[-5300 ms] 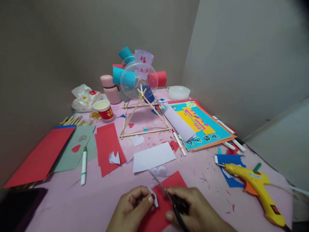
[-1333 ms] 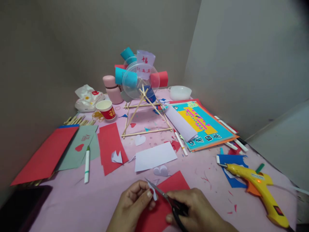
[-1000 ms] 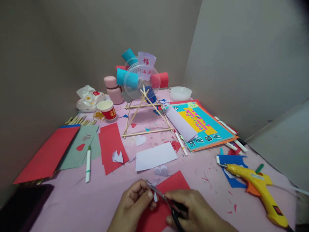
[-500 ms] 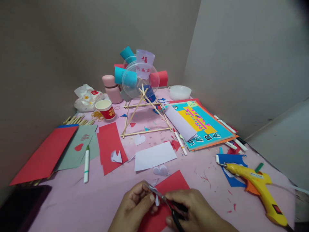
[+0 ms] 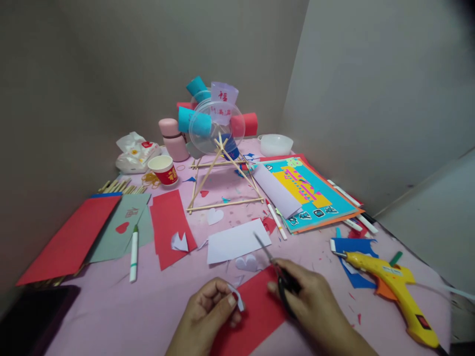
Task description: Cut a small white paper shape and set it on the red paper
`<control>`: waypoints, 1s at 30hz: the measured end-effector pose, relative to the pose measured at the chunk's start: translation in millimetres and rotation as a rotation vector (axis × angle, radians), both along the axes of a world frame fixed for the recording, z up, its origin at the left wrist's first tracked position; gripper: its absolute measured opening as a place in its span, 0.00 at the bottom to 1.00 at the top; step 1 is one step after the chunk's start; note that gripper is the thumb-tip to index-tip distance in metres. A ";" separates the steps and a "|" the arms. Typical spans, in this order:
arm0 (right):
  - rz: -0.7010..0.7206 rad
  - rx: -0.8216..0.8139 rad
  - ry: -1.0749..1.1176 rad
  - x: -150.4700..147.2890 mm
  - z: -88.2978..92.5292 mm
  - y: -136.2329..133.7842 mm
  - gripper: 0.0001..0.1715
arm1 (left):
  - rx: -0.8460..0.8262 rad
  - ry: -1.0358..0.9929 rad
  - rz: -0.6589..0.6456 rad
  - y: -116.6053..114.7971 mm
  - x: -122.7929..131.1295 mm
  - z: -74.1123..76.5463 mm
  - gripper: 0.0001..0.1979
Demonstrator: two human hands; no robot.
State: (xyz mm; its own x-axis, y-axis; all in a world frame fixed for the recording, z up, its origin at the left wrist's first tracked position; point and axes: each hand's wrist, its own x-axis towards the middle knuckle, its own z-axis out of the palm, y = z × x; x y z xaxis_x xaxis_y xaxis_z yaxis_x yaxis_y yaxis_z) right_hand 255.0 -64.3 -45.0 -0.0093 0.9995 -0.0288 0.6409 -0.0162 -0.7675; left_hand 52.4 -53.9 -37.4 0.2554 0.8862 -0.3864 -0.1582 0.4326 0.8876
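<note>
Between the thumb and fingers of my left hand is a small, curved white paper piece. My right hand grips a pair of black-handled scissors, whose blades look closed and point up and to the left, apart from the paper. Beneath both hands lies a red paper sheet. A pale paper heart cutout lies just beyond it, beside a white paper rectangle. Farther off is another white heart.
A stick frame carries a wheel of coloured paper cups. On the right rests a yellow glue gun. A green-tipped marker, red paper strips and a dark phone-like object are on the left. A paper cup stands behind.
My right hand has drawn the scissors away from the white paper, to the right and upward. My left hand keeps the paper piece in nearly the same place.
</note>
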 end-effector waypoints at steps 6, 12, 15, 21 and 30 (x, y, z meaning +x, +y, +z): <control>-0.161 0.078 -0.426 28.2 0.6 8.4 0.28 | -0.038 -0.047 0.082 -1.1 0.6 1.6 0.10; -0.238 0.288 -0.474 34.8 -4.3 6.7 0.16 | -0.054 -0.084 0.129 -1.8 1.1 -0.8 0.09; -0.158 0.407 -0.253 16.0 4.0 1.8 0.12 | -0.026 -0.070 0.124 -2.4 0.9 -2.6 0.09; 0.286 0.075 0.053 -39.3 19.6 -2.3 0.09 | -0.042 -0.091 0.092 -4.7 1.1 -4.9 0.07; 0.293 -0.514 1.014 -50.9 0.8 14.1 0.24 | -0.004 -0.139 0.018 -3.4 -0.3 -9.5 0.11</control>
State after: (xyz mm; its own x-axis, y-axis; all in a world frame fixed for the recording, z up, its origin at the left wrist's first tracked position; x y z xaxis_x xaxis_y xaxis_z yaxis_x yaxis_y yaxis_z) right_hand 204.1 -50.2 -44.2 -0.4872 0.8287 -0.2755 -0.2298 -0.4261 -0.8750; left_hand 52.1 -57.3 -46.9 0.2911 0.8895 -0.3522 -0.2868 0.4324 0.8549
